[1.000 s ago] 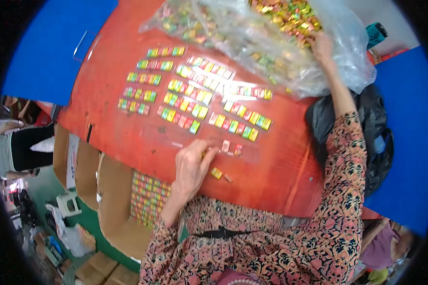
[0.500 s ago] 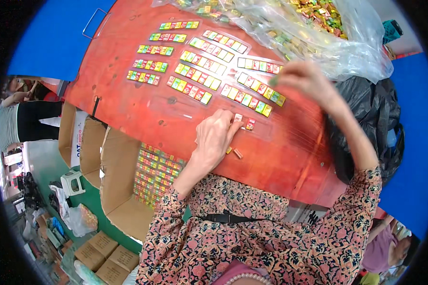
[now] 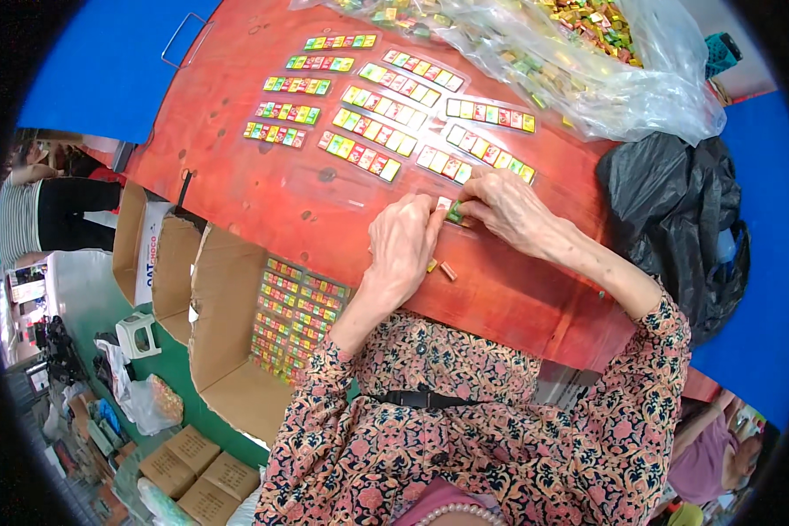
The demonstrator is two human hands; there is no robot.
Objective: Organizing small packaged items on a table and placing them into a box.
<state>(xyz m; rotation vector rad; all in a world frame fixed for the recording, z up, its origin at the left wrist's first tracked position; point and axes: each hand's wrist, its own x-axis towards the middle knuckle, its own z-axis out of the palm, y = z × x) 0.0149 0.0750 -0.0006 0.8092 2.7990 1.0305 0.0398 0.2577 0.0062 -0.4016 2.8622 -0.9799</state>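
On the red table, both of my hands meet over a clear plastic strip tray, mostly covered by my fingers. My left hand (image 3: pixel 401 241) is closed at the tray's left end, thumb along a small white-and-red wrapped piece (image 3: pixel 444 204). My right hand (image 3: pixel 510 210) pinches a small green wrapped piece (image 3: pixel 454 211) right beside it, over the tray. Two loose pieces, a yellow one (image 3: pixel 431 265) and a brownish one (image 3: pixel 448 271), lie just nearer to me. Beyond my hands, filled strip trays (image 3: pixel 359 156) of coloured pieces lie in slanting rows.
A big clear bag (image 3: pixel 675 101) of loose wrapped pieces spills at the far right. A black plastic bag (image 3: pixel 675 228) hangs by the right edge. At my left, an open cardboard box (image 3: pixel 223 324) contains stacked filled trays (image 3: pixel 294 320). Other people are at both sides.
My right hand has come left and nearer from the far right, bringing the green piece down to the tray beside my left hand. My left hand has stayed at the tray.
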